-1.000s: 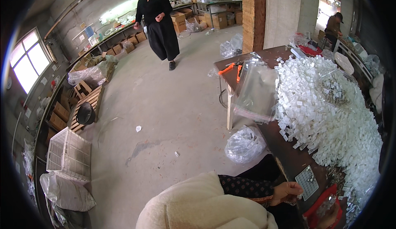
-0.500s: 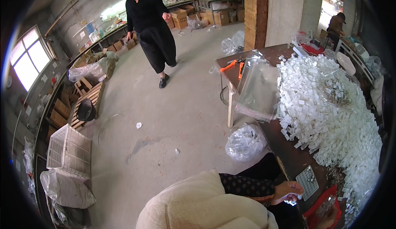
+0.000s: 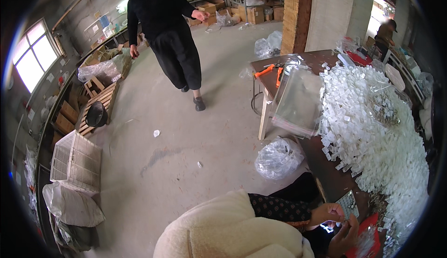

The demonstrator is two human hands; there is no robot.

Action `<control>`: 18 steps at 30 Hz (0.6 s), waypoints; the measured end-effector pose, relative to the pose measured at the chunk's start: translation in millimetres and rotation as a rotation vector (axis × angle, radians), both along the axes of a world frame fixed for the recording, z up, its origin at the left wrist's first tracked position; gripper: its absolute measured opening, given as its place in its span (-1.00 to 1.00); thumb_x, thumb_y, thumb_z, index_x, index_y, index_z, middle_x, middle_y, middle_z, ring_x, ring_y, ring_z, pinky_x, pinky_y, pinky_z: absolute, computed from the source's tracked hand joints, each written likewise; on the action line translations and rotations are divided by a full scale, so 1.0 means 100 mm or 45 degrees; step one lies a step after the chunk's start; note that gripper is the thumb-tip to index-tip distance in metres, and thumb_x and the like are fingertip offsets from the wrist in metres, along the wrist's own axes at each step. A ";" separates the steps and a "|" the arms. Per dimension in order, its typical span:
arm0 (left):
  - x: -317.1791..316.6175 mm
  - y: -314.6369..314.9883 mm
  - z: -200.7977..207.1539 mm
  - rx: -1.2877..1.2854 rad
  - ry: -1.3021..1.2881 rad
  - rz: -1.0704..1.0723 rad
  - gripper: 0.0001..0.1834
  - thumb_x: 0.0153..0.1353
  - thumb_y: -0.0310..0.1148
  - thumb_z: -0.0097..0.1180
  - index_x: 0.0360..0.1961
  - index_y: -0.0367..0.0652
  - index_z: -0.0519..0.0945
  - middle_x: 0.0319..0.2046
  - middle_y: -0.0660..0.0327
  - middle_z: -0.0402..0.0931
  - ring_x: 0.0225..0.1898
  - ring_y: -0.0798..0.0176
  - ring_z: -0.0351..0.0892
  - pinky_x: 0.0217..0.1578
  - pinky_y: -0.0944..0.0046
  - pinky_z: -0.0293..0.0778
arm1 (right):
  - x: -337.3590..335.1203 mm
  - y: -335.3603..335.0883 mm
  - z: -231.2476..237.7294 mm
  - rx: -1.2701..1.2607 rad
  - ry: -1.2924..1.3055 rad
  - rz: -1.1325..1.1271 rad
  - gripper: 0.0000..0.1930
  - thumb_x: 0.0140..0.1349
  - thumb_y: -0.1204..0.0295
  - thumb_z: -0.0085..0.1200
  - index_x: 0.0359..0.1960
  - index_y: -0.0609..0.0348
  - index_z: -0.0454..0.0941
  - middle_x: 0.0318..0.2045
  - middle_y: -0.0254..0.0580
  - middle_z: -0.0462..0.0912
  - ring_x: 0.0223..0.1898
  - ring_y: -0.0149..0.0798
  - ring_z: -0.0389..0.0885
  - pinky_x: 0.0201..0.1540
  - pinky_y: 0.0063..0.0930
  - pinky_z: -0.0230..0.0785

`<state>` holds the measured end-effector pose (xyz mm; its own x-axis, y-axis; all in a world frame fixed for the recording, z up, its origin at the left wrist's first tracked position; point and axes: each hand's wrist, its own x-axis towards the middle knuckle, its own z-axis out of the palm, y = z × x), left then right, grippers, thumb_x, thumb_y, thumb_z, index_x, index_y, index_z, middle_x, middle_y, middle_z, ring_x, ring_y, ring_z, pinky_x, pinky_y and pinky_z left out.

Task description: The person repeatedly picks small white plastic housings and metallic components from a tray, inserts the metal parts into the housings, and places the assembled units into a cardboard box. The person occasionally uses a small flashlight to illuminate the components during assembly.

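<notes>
At the table's near edge, my left hand (image 3: 327,213) is closed, thumb and fingers pinched over something too small to make out. My right hand (image 3: 345,236) has its fingertips pinched right beside the left ones; whatever lies between them is hidden. Just beyond both hands lies a small grey tray (image 3: 349,204) with rows of tiny spots, partly covered by the fingers. To the right of my right hand sits a red container (image 3: 369,237) with clear plastic in it. A large heap of small white plastic pieces (image 3: 368,127) spreads over the table beyond.
Clear plastic bags (image 3: 298,100) lie stacked by orange-handled pliers (image 3: 265,71) on the dark table (image 3: 321,158). A stuffed clear bag (image 3: 279,158) rests on the floor beside it. Someone in black (image 3: 170,34) walks on the floor ahead. A white crate (image 3: 77,161) stands at left.
My right hand has come up from the red container to meet my left hand. The person in black has stepped nearer. The view has shifted slightly.
</notes>
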<state>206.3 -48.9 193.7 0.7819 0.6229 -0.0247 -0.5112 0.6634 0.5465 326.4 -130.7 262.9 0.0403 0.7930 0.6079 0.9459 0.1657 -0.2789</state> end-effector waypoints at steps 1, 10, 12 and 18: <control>-0.02 0.01 0.00 0.020 -0.023 0.009 -0.80 0.21 -0.34 0.28 -0.26 -0.15 0.52 -0.47 0.35 0.49 -0.51 0.49 0.42 -0.47 0.47 0.36 | -0.01 0.01 0.00 0.013 -0.012 0.001 -0.78 0.37 0.36 0.04 -0.12 0.24 0.60 -0.23 -0.02 0.67 -0.24 0.03 0.66 -0.18 -0.22 0.51; -0.20 0.11 0.02 -0.030 -0.002 0.015 -0.82 0.23 -0.33 0.26 -0.27 -0.14 0.52 -0.45 0.37 0.47 -0.51 0.51 0.42 -0.49 0.51 0.33 | -0.07 0.10 -0.05 0.006 0.151 0.147 -0.82 0.35 0.39 0.08 -0.15 0.22 0.61 -0.30 -0.09 0.66 -0.32 -0.09 0.65 -0.33 -0.39 0.50; -0.25 0.14 0.02 0.026 -0.001 0.022 -0.82 0.23 -0.34 0.26 -0.26 -0.14 0.52 -0.46 0.38 0.47 -0.51 0.51 0.42 -0.49 0.52 0.33 | -0.09 0.12 -0.04 -0.100 0.153 0.137 -0.80 0.34 0.42 0.04 -0.11 0.25 0.57 -0.32 -0.08 0.62 -0.34 -0.13 0.62 -0.31 -0.37 0.47; -0.30 0.17 -0.05 0.033 -0.078 0.034 -0.84 0.22 -0.37 0.27 -0.28 -0.15 0.54 -0.44 0.37 0.52 -0.50 0.52 0.45 -0.47 0.50 0.36 | -0.17 0.15 0.07 -0.169 0.179 0.238 -0.82 0.34 0.39 0.09 -0.16 0.26 0.60 -0.24 -0.07 0.67 -0.26 -0.10 0.66 -0.23 -0.33 0.51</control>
<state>176.1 -31.8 189.1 0.7646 0.6433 0.0394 -0.5616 0.6349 0.5306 308.9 -115.4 269.4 -0.0377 0.8671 0.4967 0.8527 0.2871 -0.4365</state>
